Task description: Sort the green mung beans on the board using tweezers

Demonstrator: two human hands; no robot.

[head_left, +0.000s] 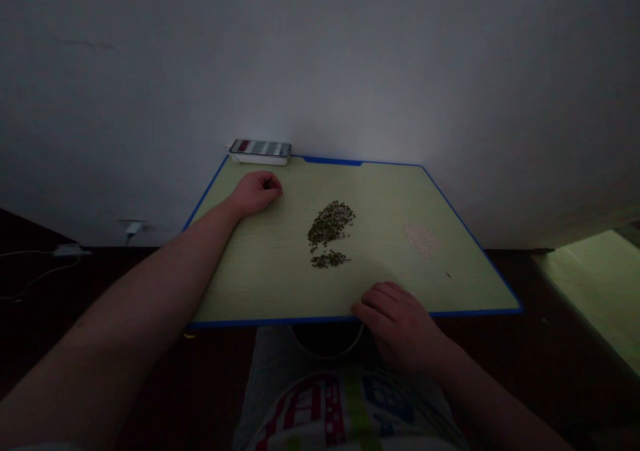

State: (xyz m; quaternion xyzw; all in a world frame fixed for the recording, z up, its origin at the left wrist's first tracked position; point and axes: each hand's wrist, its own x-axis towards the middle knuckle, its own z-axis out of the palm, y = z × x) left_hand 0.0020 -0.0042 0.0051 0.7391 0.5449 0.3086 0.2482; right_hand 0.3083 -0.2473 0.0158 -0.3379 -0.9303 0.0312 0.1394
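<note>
A small green table (270, 271) with a blue rim stands against a white wall. My left hand (257, 191) rests on its far left part, fingers curled into a loose fist with nothing visible in it. My right hand (397, 324) lies at the table's near edge, fingers bent over the rim and pressed together. Between the hands sits a heap of small dark green grains (331, 223), with a smaller clump (329, 259) just in front of it. A pale patch of tiny white grains (421, 239) lies to the right.
A phone on a white block (260, 151) lies at the table's far left corner by the wall. Cables and a plug (133, 228) lie on the dark floor at left. Another green surface (595, 284) shows at right. A single dark grain (447, 274) lies apart.
</note>
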